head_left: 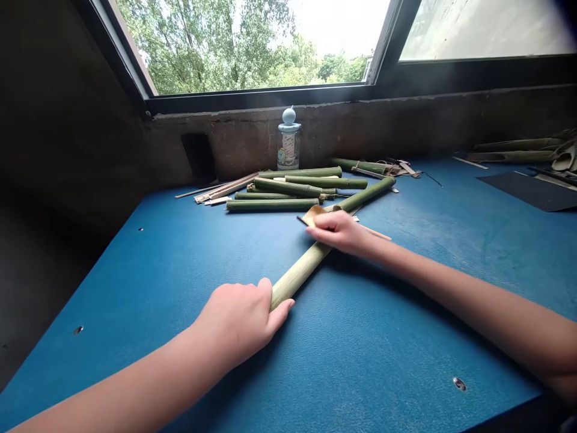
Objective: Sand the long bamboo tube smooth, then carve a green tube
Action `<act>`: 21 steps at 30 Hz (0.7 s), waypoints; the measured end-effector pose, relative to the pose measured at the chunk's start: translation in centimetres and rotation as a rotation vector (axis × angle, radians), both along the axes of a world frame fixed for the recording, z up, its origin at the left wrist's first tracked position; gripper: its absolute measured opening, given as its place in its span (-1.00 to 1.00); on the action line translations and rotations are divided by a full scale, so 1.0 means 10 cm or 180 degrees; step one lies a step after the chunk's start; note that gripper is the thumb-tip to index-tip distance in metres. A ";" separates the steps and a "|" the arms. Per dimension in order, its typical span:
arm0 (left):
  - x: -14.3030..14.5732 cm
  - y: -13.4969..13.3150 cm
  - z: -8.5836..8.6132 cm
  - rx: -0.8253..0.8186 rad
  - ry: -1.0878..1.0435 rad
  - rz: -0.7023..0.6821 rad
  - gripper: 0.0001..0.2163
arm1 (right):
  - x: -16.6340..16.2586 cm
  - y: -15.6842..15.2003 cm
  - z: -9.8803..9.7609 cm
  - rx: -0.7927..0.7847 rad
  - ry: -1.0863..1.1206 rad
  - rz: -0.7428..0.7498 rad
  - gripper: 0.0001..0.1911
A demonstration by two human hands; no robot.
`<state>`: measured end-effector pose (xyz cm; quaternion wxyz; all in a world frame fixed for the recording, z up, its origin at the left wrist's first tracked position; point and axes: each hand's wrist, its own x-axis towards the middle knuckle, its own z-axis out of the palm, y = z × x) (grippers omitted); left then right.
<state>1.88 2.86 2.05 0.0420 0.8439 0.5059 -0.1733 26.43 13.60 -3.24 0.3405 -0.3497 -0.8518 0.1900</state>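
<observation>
the fingers of my left hand [243, 314] wrap tightly around the near end of a pale bamboo pole [300, 273], which slants away from me, over the blue desk [383, 361]. my right hand [340, 231] is at the pole farther along, its fingers pinching a tan sheet [312, 214] with a dark edge. beyond, short green bamboo pieces [273, 205] lie grouped in front of a clear jar [288, 153] with a light blue top.
</observation>
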 end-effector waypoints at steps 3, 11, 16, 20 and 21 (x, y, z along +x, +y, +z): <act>-0.01 0.00 -0.02 0.0076 0.0003 -0.0036 -0.51 | -0.33 -0.26 0.01 0.0079 0.0051 0.0873 -0.50; 0.00 0.03 0.00 -0.0025 0.0039 -0.0022 -0.48 | 0.20 0.19 0.05 -0.0468 0.0050 -0.0049 -0.46; -0.01 0.01 0.00 0.0022 -0.0026 -0.0030 -0.50 | 0.28 0.23 0.02 -0.0270 -0.0029 -0.0239 -0.47; -0.02 -0.01 -0.01 0.0035 -0.0057 -0.0049 -0.50 | -0.18 -0.15 0.01 0.0201 -0.0012 0.0741 -0.51; -0.02 -0.01 -0.02 0.0041 -0.0054 -0.0053 -0.50 | -0.29 -0.24 0.01 0.0243 0.0073 0.0906 -0.52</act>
